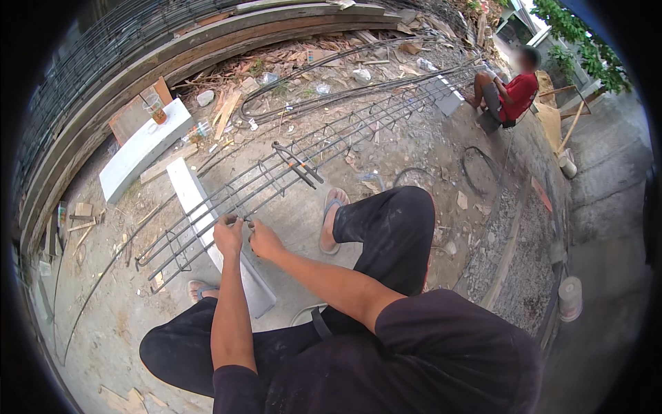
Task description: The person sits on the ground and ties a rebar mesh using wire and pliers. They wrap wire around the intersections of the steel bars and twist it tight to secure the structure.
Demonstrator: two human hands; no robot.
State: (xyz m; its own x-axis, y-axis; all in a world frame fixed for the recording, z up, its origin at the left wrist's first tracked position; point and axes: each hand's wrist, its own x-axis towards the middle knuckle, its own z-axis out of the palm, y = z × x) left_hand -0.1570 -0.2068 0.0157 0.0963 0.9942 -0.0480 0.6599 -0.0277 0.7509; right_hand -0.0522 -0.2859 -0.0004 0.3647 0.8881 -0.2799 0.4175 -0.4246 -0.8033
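A long rebar cage (331, 137) of parallel steel bars and bent stirrups lies across a white block (189, 191) before me. My left hand (227, 235) has its fingertips pinched at the near bar, beside a stirrup. Close on its right, my right hand (264, 240) is curled at the same bar and stirrup; thin wire seems to be between the fingers, too small to tell surely. Long-handled pincers (297, 164) with dark handles and orange marks rest on top of the cage, beyond my hands. The cage's far end lies on a grey block (445, 95).
A second white block (145, 150) bears a plastic cup (155, 109) with an orange-brown drink. Stacked timber beams (248, 33) line the far side. A person in a red shirt (520, 93) sits near the cage's far end. Loose bars (289, 83) and wood scraps lie about.
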